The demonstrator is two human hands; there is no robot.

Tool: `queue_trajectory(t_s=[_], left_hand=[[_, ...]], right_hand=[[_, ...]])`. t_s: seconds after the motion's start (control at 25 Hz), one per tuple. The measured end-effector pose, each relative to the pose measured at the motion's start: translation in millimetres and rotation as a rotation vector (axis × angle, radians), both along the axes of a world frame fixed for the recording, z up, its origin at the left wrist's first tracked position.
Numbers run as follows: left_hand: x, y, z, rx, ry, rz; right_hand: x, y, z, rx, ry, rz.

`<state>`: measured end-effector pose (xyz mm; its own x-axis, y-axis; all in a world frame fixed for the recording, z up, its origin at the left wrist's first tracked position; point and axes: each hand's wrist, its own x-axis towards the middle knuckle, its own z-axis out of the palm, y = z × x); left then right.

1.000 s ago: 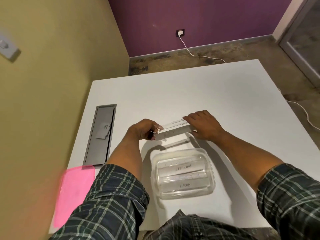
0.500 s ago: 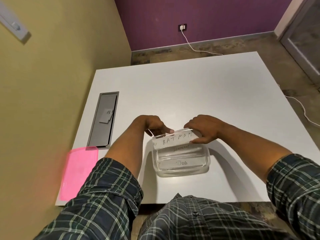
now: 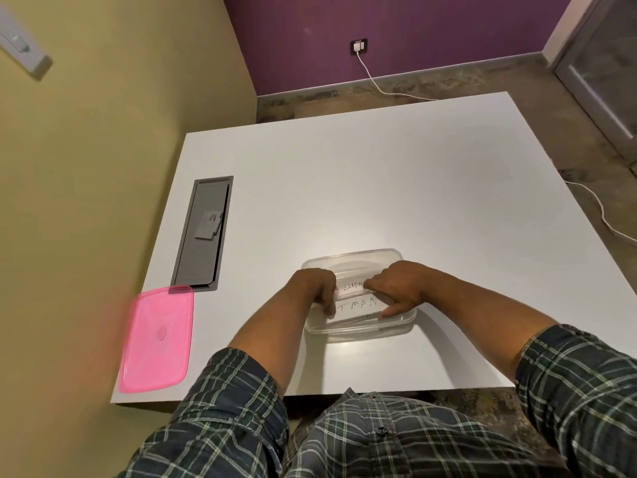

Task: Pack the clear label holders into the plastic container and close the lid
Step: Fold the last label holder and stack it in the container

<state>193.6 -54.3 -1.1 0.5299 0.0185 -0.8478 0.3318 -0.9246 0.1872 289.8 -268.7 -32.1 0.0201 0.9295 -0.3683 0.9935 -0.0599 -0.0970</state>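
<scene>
While both hands are reaching down into the clear plastic container, the person is seating a label holder marked "…TMAN" flat inside it, near the front wall. The left hand is gripping the holder's left end with curled fingers, and the right hand is pinching the right end, thumb at the near corner, probably so the long piece goes in level rather than jamming on the rim. Just behind it inside the container, another holder reading "ELEPH…" is lying, partly covered by the right hand's knuckles. How many holders are sitting beneath cannot be told.

That container is standing on the white counter close to its near edge, in front of the person's plaid shirt, leaving little room toward the body but wide bare surface behind and to the right. Its pink lid is waiting well apart at the near left corner, slightly overhanging the left edge, so fetching it will likely need a careful sideways reach. Beyond the lid, a grey cable hatch is sitting recessed in the counter.
</scene>
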Motion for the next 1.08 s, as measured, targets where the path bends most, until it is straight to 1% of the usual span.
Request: queue_trajectory(t_s=[0.16,0.24,0.44,0.68,0.88,1.0,1.08], left_hand=[[-8.0,-6.1,-3.8,0.201,-0.165,-0.162],[-10.4,-5.8,-6.3,0.237,-0.232,-0.197],[-6.3,-2.2,-3.7,0.259,-0.29,-0.225],[-1.1,-5.2,-2.3,0.304,-0.366,-0.295],[0.9,-7.5,0.7,0.291,-0.405,-0.353],[-5.3,-5.4,2.5,0.266,-0.467,-0.322],[-9.9,-1.7,4.4,0.264,-0.555,-0.27]], right_hand=[[-1.2,-3.0,-5.4,-0.098,0.009,0.025],[1.0,-4.2,-4.7,-0.122,-0.026,0.01],[8.9,-1.1,0.2,-0.182,-0.06,-0.033],[17.4,2.5,0.2,-0.164,-0.103,-0.043],[24.8,7.6,0.0,-0.203,-0.069,-0.088],[27.4,15.7,5.4,-0.214,-0.058,-0.079],[30.9,19.1,11.5,-0.123,-0.022,-0.102]])
